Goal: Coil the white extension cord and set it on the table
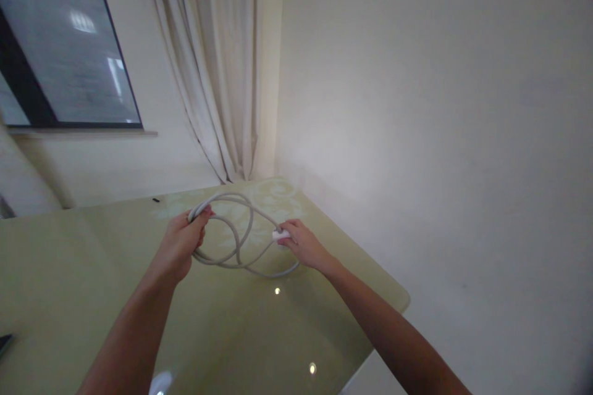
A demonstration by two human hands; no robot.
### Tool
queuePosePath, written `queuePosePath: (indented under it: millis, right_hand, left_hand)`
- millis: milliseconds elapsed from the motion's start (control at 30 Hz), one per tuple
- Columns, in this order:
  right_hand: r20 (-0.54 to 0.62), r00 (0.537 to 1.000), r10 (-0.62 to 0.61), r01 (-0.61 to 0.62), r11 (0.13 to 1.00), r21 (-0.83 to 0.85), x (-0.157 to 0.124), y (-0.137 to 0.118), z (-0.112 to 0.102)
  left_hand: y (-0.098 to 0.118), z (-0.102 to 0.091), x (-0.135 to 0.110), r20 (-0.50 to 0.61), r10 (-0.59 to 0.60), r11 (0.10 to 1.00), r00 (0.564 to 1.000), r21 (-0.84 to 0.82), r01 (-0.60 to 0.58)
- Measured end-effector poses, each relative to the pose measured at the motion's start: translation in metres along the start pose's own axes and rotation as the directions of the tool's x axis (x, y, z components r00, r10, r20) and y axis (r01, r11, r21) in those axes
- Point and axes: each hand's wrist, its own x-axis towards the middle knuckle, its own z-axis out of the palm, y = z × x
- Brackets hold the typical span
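A light grey cable (238, 241) hangs in loose loops between my two hands, above a glossy pale green table (222, 333). My left hand (183, 237) is closed around the gathered loops at their left side. At the right, my right hand (299, 244) grips a white plug-like end piece (280, 235) of the cable between thumb and fingers. Part of that white piece is hidden by the fingers, so its exact kind cannot be made out. One loop dips below my right hand, close to the tabletop.
A small dark object (156, 200) lies near the table's back edge. At the far left, the corner of a dark flat item (4, 343) shows. Beige curtains (222, 74) hang behind the table, beside a window (69, 43). A white wall (417, 136) runs along the right edge.
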Motion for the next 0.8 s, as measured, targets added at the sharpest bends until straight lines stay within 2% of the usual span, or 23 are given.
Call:
queuePosePath:
  millis: [133,367,567,667,800]
  right_hand:
    - [0.043,0.997,0.063,-0.063,0.998,-0.007,-0.001,0.002,0.001]
    - [-0.053,0.987,0.154,-0.148,0.984,0.103,0.009,0.007,0.003]
    - [-0.088,0.989,0.115,-0.119,0.992,-0.041,0.019,0.005,-0.003]
    - [-0.156,0.981,0.113,-0.124,0.990,-0.065,0.023,0.004,-0.006]
    - [-0.216,0.953,0.213,-0.205,0.977,0.058,0.028,0.004,-0.010]
  left_hand:
    - [-0.004,-0.001,0.003,-0.006,-0.007,1.000,1.000,-0.001,0.007]
    - [0.010,-0.009,-0.004,0.093,0.004,0.989,0.996,0.146,-0.018]
    - [0.022,-0.012,-0.011,0.218,-0.030,0.995,0.976,0.100,0.008]
    - [0.021,-0.008,-0.013,0.195,-0.018,0.978,0.981,0.208,-0.024]
    - [0.025,-0.002,-0.017,0.181,0.061,0.927,0.981,0.355,-0.123]
